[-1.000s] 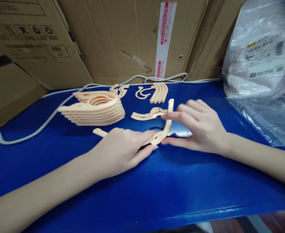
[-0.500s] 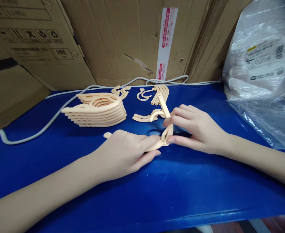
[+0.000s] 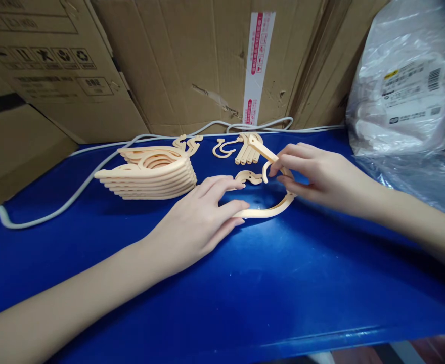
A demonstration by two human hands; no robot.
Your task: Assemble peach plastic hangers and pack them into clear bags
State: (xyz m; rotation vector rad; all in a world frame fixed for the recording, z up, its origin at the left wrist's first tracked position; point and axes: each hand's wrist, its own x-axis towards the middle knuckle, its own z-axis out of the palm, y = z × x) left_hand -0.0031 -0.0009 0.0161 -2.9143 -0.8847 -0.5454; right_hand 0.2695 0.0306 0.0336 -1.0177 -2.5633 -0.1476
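Left hand (image 3: 203, 217): grip pinching the curved cream strip (image 3: 266, 213) between thumb and fingers.
Curved strip: spans the hands above the blue bench (image 3: 253, 298); looks light, stiff, smooth enough to slip; I'd hold its broad bend.
Right hand (image 3: 315, 174): grip pinching the raised strip (image 3: 265, 150), beside a thin hook (image 3: 265, 173), probably the fragile bit.

A workshop or packing corner is suggested: the blue worktop (image 3: 222, 298) is backed by cardboard cartons (image 3: 192, 55) printed with handling symbols (image 3: 42, 57), a labelled plastic-wrapped package (image 3: 408, 114) is seen alongside, and identical cream pieces (image 3: 158, 177) are stacked.
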